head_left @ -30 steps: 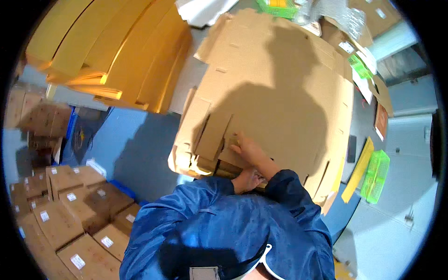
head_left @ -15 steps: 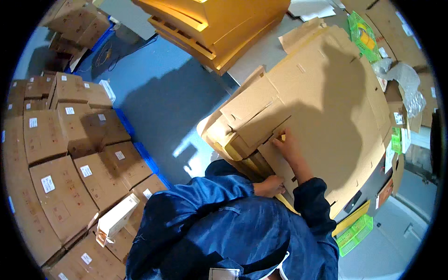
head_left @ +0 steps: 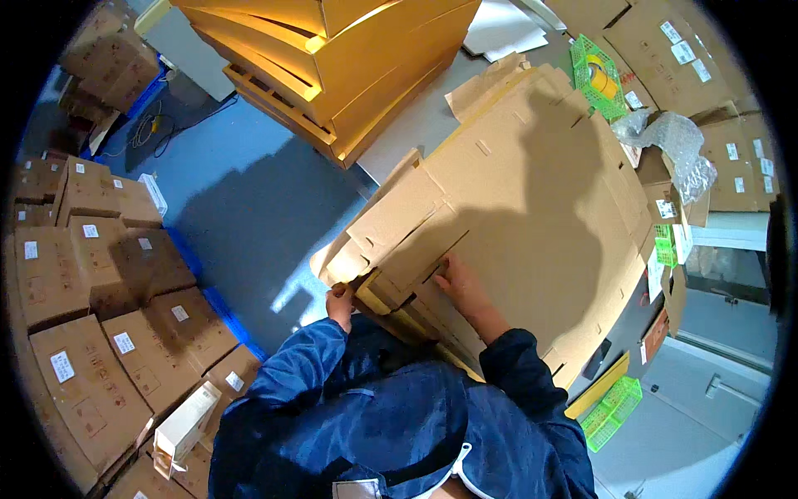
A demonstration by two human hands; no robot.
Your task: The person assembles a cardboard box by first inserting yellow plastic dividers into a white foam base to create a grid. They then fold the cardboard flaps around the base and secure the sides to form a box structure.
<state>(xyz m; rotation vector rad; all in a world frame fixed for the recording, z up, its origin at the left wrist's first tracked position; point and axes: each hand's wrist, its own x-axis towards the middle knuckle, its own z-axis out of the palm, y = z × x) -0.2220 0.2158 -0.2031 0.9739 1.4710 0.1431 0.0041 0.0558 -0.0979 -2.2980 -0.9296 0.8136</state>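
Note:
A large die-cut brown cardboard sheet with slots and fold lines lies flat before me, on top of other sheets. My left hand is at its near left corner, fingers closed on an upturned cardboard flap. My right hand lies on the near part of the sheet. Its bent fingertips close on the cardboard at a dark slot, partly hidden by the hand. Between my hands, a folded-up strip along the near edge shows a narrow gap. My shadow falls over the sheet.
Folded yellow-brown cardboard is stacked high at the back. Labelled cartons fill the left side. At right are a green basket with tape rolls, bubble wrap and another green basket. Blue floor shows at left.
My left hand has moved left from the near edge beside my right hand to the corner flap. My right hand stays at the slot. The whole view has shifted slightly.

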